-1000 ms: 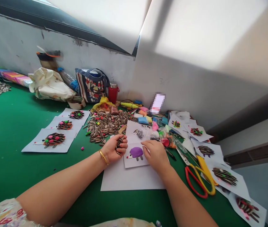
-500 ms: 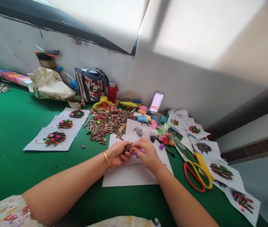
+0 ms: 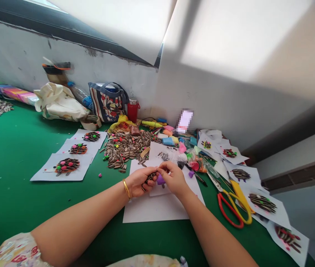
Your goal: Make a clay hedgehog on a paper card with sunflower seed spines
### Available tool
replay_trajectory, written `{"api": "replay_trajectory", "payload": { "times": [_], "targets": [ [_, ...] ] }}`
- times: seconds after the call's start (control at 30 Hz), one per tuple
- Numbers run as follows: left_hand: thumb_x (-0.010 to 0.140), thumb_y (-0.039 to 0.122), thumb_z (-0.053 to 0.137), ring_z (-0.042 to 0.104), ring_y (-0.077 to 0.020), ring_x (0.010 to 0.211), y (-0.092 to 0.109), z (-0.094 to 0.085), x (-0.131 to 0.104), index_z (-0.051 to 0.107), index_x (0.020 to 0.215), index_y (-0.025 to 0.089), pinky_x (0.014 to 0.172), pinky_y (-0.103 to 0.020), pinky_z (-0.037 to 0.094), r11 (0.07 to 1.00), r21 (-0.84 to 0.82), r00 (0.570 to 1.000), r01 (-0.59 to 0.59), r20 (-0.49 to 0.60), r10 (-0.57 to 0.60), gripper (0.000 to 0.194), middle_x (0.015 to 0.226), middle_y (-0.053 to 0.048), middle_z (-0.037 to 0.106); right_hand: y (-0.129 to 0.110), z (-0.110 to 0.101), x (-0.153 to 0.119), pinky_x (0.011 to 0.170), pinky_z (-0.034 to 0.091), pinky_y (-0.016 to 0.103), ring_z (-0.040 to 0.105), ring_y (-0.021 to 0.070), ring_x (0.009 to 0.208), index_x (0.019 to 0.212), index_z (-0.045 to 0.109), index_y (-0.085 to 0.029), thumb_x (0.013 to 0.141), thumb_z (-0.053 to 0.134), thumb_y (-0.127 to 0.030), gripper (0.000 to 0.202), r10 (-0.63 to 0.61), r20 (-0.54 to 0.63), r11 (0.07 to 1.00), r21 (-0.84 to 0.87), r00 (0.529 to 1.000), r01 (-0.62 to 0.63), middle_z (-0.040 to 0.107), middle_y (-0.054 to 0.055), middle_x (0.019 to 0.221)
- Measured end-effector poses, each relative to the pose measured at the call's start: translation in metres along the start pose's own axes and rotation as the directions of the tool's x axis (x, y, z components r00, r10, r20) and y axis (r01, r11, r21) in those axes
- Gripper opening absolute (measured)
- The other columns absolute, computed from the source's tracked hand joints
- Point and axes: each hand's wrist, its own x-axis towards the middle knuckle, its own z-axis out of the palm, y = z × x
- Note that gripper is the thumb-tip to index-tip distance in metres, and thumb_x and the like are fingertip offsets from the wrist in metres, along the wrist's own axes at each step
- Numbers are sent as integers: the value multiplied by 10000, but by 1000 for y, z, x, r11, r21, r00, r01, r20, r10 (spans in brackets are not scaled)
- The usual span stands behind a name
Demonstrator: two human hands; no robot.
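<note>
Striped sunflower seeds [image 3: 149, 178] lie in my left hand [image 3: 138, 181], whose fingers are curled around them. My right hand [image 3: 174, 178] is closed in a pinch, its thumb and forefinger touching the fingertips of the left. What sits between those two fingers is too small to make out. Just below the pinch, a purple clay piece [image 3: 161, 180] shows on the white paper [image 3: 154, 214], partly covered by my hands. Beyond the hands spreads a large pile of sunflower seeds [image 3: 124, 148] dotted with small coloured balls.
Scissors [image 3: 231, 207] with red and yellow handles lie at right, beside finished seed pictures [image 3: 263, 203]. More seed pictures [image 3: 68, 167] are at left. Clay packets [image 3: 168, 141], a red flask [image 3: 132, 111] and a striped bag [image 3: 109, 102] line the wall.
The view has shifted slightly, so the table things appear a little lower and to the right. My right fingertips have risen slightly against the left hand, and more purple clay shows.
</note>
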Motion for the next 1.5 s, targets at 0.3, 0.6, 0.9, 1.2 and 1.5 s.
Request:
{"api": "replay_trajectory", "payload": {
  "times": [0.3, 0.6, 0.9, 1.2, 1.5],
  "targets": [
    [775, 316, 734, 385, -19, 374, 3, -4, 3, 543, 810, 173, 331, -97, 113, 983, 165, 997, -78, 5, 79, 241, 616, 50, 484, -3, 3, -5, 650, 463, 276, 579, 152, 698, 841, 669, -202, 821, 605, -276, 100, 98, -3, 993, 64, 995, -98, 669, 8, 780],
    [875, 242, 619, 365, -12, 361, 9, -8, 8, 558, 809, 129, 302, -84, 138, 992, -26, 990, -125, -62, 123, 145, 617, 43, 440, 29, -25, -4, 729, 517, 320, 638, 186, 790, 963, 677, -191, 807, 568, -292, 215, 198, -126, 976, 119, 972, -184, 702, 55, 924],
    [955, 248, 499, 361, -19, 381, 23, -15, 11, 531, 829, 139, 291, -90, 198, 965, -180, 981, -193, -62, 185, 170, 638, 45, 403, 45, -40, -9, 735, 528, 328, 647, 189, 793, 893, 677, -194, 796, 536, -257, 182, 286, 59, 956, 51, 956, -289, 704, 45, 876],
    [961, 252, 492, 363, -18, 381, 22, -17, 14, 534, 833, 133, 295, -89, 198, 955, -214, 979, -205, -40, 201, 180, 635, 46, 402, 28, -19, -15, 799, 492, 324, 629, 189, 878, 928, 712, -219, 845, 534, -170, 202, 40, 156, 979, -201, 987, -8, 703, 38, 918],
    [947, 266, 532, 368, -20, 382, 22, -17, 14, 528, 842, 139, 291, -89, 209, 952, -222, 977, -213, -23, 213, 165, 643, 49, 404, 13, -15, -17, 806, 427, 300, 581, 177, 859, 891, 723, -211, 886, 598, -157, 136, -104, 255, 891, -405, 961, 204, 654, 43, 869]
  ]
}}
